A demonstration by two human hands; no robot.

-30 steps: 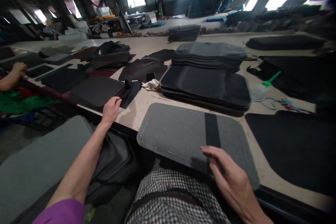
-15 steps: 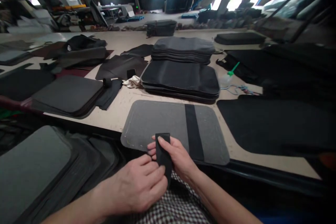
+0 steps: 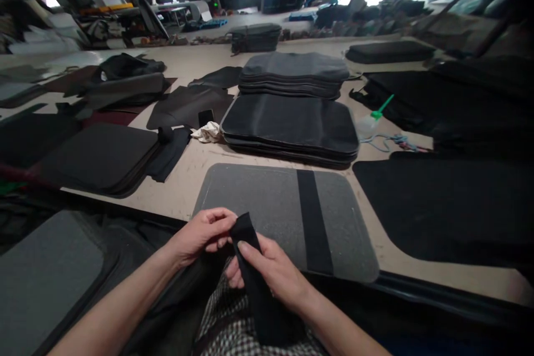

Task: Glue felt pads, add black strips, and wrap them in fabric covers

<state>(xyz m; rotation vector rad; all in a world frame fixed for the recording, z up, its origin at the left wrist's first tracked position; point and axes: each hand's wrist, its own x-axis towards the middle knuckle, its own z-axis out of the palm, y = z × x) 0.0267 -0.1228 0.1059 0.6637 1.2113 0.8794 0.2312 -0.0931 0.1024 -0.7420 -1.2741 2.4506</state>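
Both my hands hold a long black strip [image 3: 254, 278] in front of my lap. My left hand [image 3: 202, 233] pinches its top end. My right hand [image 3: 271, 270] grips it lower down, thumb on the face of the strip. Just beyond them a grey felt pad [image 3: 267, 206] with a black band [image 3: 312, 217] across it lies at the near edge of the table [image 3: 196, 167].
Stacks of black pads [image 3: 292, 128] and grey pads [image 3: 294, 72] stand behind the grey pad. A dark pad stack [image 3: 100, 156] lies left, a large black sheet [image 3: 442, 206] right. A green-capped bottle [image 3: 371, 119] and a white rag [image 3: 211, 132] sit mid-table. Grey pads [image 3: 41, 278] are stacked low left.
My left hand came back from the dark stack at left and joined my right on the black strip. The strip now hangs longer, and the hands have spread along it.
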